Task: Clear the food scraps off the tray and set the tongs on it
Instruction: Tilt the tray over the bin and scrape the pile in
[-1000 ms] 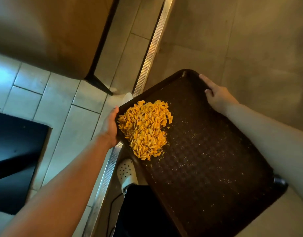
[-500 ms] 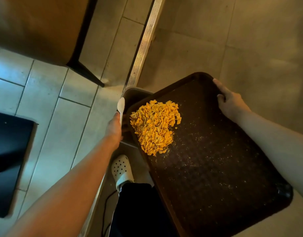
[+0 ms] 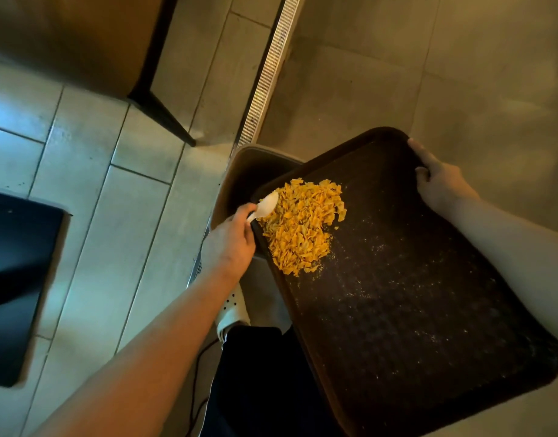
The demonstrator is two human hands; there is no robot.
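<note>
Left hand point(image 3: 229, 244) is gripping the handle of a white spoon-shaped utensil point(image 3: 265, 207), thumb and fingers curled round it; cannot tell whether this is one arm of the tongs. Its bowl is touching the left edge of the scrap pile.

Food scraps point(image 3: 303, 225), orange-yellow flakes, are lying heaped in the tray's near-left area, against the left rim. Fine crumbs are speckling the rest of the tray floor.

Tray point(image 3: 413, 310), dark brown, is being held over the floor, apparently tilting down toward its left side. Its left rim is overhanging a bin point(image 3: 252, 171) whose open mouth is showing just past the far-left corner.

Right hand point(image 3: 438, 181) is grasping the far-right corner, fingers wrapping over the rim.

Judgement: scraping step just starting; nothing cleared yet; tongs not set down.

Risks:
- Only part of the bin mouth is lying under the rim, so flakes pushed off the near part of the left edge may be landing on the floor or on the white shoe point(image 3: 233, 307) below.
- Tray is being carried by one corner only; a firm scrape could be twisting it in the grip.
- Fine crumbs may be clinging to the textured floor of the tray.
</note>
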